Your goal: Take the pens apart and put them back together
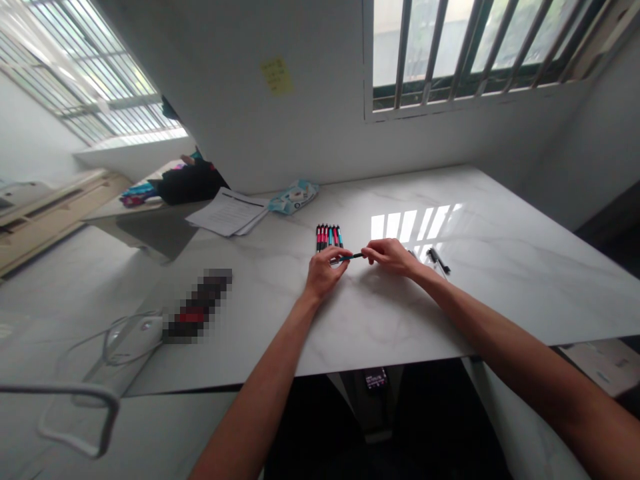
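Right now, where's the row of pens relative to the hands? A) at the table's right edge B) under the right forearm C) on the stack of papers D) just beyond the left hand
D: the row of pens lies on the table just beyond the left hand, while both hands pinch one pen between them; the right hand holds its other end.

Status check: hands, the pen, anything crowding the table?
Left hand and right hand pinch one pen between them. Pen row just behind. Loose pen parts right.
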Demonstrator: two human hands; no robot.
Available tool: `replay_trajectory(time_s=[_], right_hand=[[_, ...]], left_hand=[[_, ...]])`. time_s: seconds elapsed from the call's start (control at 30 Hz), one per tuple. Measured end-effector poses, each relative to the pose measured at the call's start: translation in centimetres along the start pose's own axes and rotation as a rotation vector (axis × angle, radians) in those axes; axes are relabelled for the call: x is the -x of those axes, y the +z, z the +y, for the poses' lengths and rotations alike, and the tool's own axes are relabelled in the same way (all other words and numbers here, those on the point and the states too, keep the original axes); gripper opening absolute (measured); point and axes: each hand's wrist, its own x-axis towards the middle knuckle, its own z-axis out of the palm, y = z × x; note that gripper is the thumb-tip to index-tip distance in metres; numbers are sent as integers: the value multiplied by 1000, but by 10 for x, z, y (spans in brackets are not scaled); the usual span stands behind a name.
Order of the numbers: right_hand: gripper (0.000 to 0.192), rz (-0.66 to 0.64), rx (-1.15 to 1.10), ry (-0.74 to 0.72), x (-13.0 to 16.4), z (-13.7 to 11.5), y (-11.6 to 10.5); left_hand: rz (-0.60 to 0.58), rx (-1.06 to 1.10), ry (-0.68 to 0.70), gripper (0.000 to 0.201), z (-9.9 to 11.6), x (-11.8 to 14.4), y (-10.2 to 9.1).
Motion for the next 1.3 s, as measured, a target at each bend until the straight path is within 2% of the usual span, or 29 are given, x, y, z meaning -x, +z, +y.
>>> replay_trajectory(time_s=[0.3,0.43,0.6,0.77,0.93,1.03,1.3], right_hand=[[32,4,-41,-22,-1,2,-2],[39,-8,-15,-8,-1,2,-3],[32,17,-31,-54,-1,1,-5],[50,-24,1,1,0,-1,-5],[37,41,-130,-36,0,-2,-4],[37,66,-224,-42,0,-4,-4],[36,-83,-307,-21,3,-6,5]], left_hand=[[-12,14,-41,16,-4,1,0],[-16,33,-49,16,-5,1,0],[-14,44,-51,16,-4,0,-1],[-25,53,-57,16,-3,0,-1],[-20,80,-61,14,1,-1,-2],[5,122,-76,13,4,-2,-2],[98,270,-132,15,8,-4,-3]])
